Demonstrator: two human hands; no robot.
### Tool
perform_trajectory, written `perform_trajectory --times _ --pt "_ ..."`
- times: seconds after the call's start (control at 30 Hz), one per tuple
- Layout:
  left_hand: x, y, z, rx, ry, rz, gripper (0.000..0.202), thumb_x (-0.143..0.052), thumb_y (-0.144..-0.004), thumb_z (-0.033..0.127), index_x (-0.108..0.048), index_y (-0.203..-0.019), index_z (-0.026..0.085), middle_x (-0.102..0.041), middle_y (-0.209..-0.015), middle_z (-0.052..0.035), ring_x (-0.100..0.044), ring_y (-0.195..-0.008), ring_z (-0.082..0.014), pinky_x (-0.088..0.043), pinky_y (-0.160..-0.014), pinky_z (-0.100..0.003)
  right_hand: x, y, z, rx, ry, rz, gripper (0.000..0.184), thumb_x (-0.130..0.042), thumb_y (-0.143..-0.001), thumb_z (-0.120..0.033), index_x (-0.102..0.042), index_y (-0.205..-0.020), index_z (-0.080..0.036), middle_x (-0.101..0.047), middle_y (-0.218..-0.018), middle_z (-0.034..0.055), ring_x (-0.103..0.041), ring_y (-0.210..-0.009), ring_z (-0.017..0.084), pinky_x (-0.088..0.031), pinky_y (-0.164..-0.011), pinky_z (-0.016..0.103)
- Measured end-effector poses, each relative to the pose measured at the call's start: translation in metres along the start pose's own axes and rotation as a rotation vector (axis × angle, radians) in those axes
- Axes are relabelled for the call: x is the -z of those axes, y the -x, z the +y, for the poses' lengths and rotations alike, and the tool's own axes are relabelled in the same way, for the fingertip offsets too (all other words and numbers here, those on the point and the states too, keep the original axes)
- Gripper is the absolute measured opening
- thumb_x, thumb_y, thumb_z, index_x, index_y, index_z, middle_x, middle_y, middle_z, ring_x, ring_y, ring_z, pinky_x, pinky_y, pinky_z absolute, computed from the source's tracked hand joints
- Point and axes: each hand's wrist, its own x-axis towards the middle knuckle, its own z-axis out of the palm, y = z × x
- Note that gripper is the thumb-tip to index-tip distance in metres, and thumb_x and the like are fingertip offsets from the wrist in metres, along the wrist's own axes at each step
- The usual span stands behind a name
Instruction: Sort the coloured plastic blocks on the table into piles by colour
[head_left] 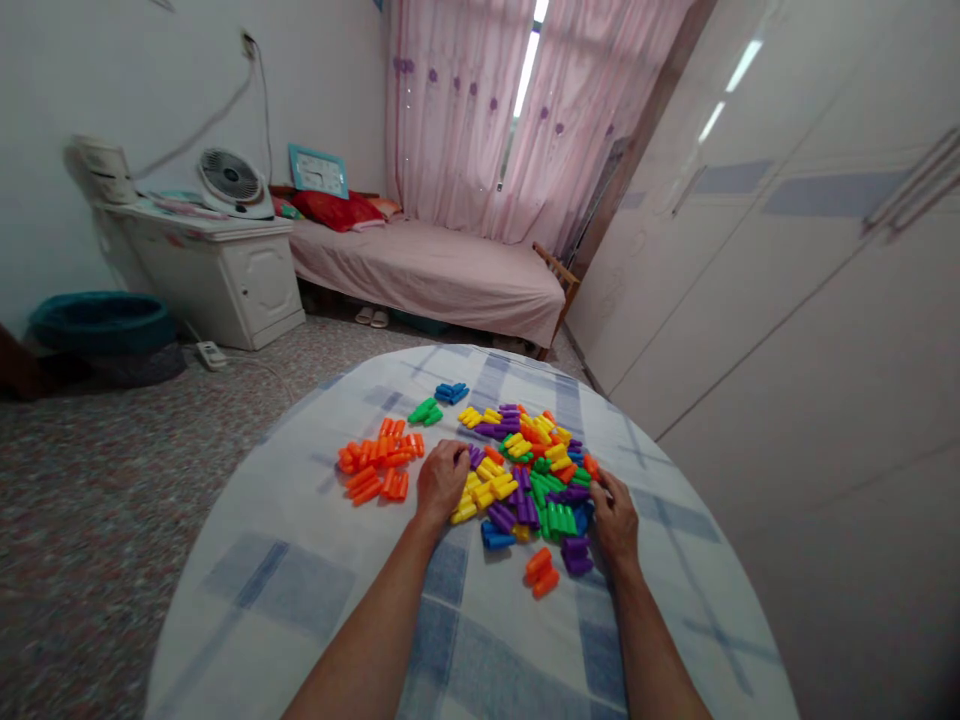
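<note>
Bullet-shaped plastic building blocks in several colours form a mixed pile point(541, 487) on the round table. My left hand point(442, 480) rests at the pile's left edge, its fingers curled beside a purple block point(476, 456) and some yellow blocks point(484, 490). What those fingers hold, if anything, is hidden. On the pile's right side, my right hand point(618, 515) is closed, with thumb and fingertips at an orange block point(591, 467). Left of my left hand lies a group of orange blocks point(379, 458). Nearer to me are another orange block point(541, 573) and a purple block point(577, 555).
Green blocks point(426, 411) and blue blocks point(451, 393) lie toward the table's far side. A checked cloth point(300, 585) covers the table. Beyond it stand a bed point(442, 265), a white cabinet point(259, 285) with a fan point(232, 180), and a wardrobe point(750, 300) at right.
</note>
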Motion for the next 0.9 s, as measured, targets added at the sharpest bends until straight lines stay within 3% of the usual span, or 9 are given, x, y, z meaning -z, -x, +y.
perform_trajectory --times 0.3,0.5,0.77,0.9 --pt "0.000 -0.002 -0.004 -0.009 -0.003 -0.032 0.026 -0.042 -0.084 0.028 -0.065 -0.091 0.018 -0.065 -0.094 -0.0064 -0.060 -0.089 -0.0182 -0.047 -0.079 -0.029 -0.007 -0.005 0.001 0.081 0.244 -0.137 0.037 -0.043 -0.087 -0.041 -0.064 -0.114 -0.027 -0.051 -0.133 0.0037 -0.043 -0.124 0.020 -0.034 -0.104 0.039" --pt "0.002 -0.002 -0.004 -0.010 0.007 -0.039 0.027 -0.043 -0.082 0.030 -0.065 -0.091 0.018 -0.066 -0.093 -0.0067 -0.061 -0.087 -0.0196 -0.048 -0.078 -0.032 -0.011 -0.004 0.004 0.077 0.252 -0.120 0.043 -0.041 -0.089 -0.039 -0.055 -0.126 -0.024 -0.051 -0.136 0.0051 -0.044 -0.125 0.020 -0.034 -0.104 0.039" --pt "0.005 -0.001 0.002 0.039 0.067 -0.005 0.029 -0.042 -0.081 0.031 -0.065 -0.092 0.018 -0.066 -0.096 -0.0080 -0.062 -0.090 -0.0215 -0.049 -0.082 -0.035 -0.009 -0.002 0.011 0.088 0.063 0.055 0.050 -0.039 -0.086 -0.039 -0.051 -0.128 -0.015 -0.050 -0.132 0.0118 -0.043 -0.124 0.020 -0.032 -0.107 0.039" --pt "0.004 0.000 0.002 0.033 0.037 -0.011 0.029 -0.042 -0.081 0.032 -0.065 -0.093 0.019 -0.066 -0.096 -0.0078 -0.062 -0.090 -0.0218 -0.049 -0.082 -0.035 -0.010 -0.002 0.009 0.046 0.094 0.034 0.048 -0.042 -0.085 -0.042 -0.057 -0.123 -0.017 -0.045 -0.136 0.0124 -0.040 -0.126 0.023 -0.031 -0.107 0.040"
